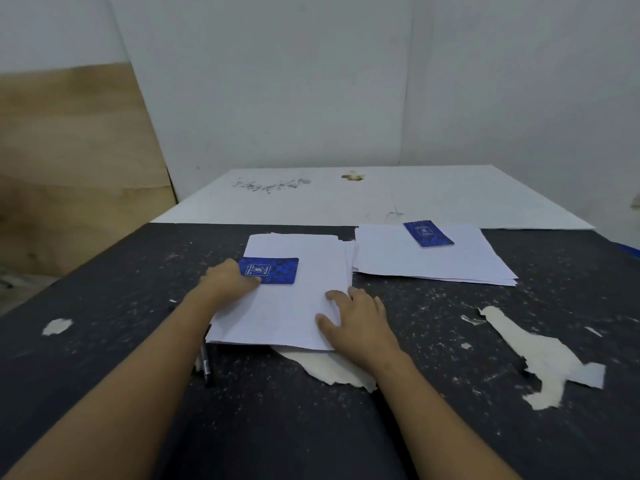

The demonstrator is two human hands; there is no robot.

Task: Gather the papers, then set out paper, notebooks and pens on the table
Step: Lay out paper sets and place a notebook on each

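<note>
A stack of white paper (294,306) lies in front of me on the dark table (104,306), with a small blue notebook (275,270) on top. My left hand (228,282) holds the notebook's near left end, fingers on its cover. My right hand (360,317) rests with relaxed fingers on the stack's right edge. A second paper stack (426,261) lies farther right with another blue notebook (427,233) on it. A black pen (206,362) sticks out from under the near stack's left corner.
The dark tabletop is scratched, with torn pale patches at the right (540,358), under the near stack (332,368) and at the left (57,325). A white board (381,199) lies beyond the table. A plywood sheet (76,161) leans at the left wall.
</note>
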